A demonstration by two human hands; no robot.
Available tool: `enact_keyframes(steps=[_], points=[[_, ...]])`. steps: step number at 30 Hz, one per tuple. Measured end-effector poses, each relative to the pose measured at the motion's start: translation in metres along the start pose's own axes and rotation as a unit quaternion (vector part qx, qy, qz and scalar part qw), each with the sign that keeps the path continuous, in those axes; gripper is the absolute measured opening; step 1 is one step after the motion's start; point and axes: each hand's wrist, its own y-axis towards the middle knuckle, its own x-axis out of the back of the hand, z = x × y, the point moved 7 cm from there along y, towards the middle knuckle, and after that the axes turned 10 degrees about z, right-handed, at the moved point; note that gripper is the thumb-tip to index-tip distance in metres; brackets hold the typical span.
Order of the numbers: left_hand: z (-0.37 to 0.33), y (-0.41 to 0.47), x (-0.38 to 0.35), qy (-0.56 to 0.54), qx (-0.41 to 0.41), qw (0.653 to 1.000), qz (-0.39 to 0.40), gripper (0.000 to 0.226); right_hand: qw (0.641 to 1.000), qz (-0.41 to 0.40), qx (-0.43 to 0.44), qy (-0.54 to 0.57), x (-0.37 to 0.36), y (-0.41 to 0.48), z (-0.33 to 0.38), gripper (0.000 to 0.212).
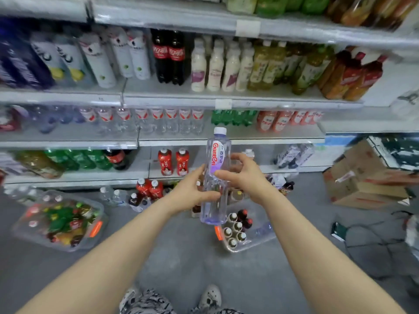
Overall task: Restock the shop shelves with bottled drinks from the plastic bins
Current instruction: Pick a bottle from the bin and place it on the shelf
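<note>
A clear water bottle (216, 175) with a white cap and a red-lettered label stands upright in mid-air before the shelves (231, 140). My left hand (192, 191) grips its lower body from the left. My right hand (243, 172) holds its middle from the right, thumb across the front. Below them on the floor, a clear plastic bin (251, 242) holds several capped bottles. A second clear bin (61, 219) with orange latches sits at the left, full of mixed bottles.
The shelves carry rows of water, cola, tea and milk drinks. Loose bottles (147, 191) stand on the grey floor at the shelf's foot. Cardboard boxes (367, 177) are stacked at the right, with cables (371, 236) on the floor near them. My shoes (209, 298) show at the bottom.
</note>
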Motion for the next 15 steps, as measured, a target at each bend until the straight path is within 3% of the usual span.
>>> enact_keyframes(steps=[2, 8, 15], points=[[0.007, -0.024, 0.027, -0.003, 0.008, 1.0, -0.017, 0.088, 1.0, 0.019, 0.009, -0.01, -0.032, 0.011, 0.018, 0.062], [0.041, -0.114, 0.124, -0.029, 0.008, 0.995, -0.095, 0.069, 0.995, 0.088, 0.025, -0.028, -0.16, 0.053, 0.066, 0.054], [0.087, -0.2, 0.24, -0.023, 0.036, 0.988, -0.147, 0.067, 0.99, 0.136, 0.033, -0.03, -0.299, 0.106, 0.106, 0.058]])
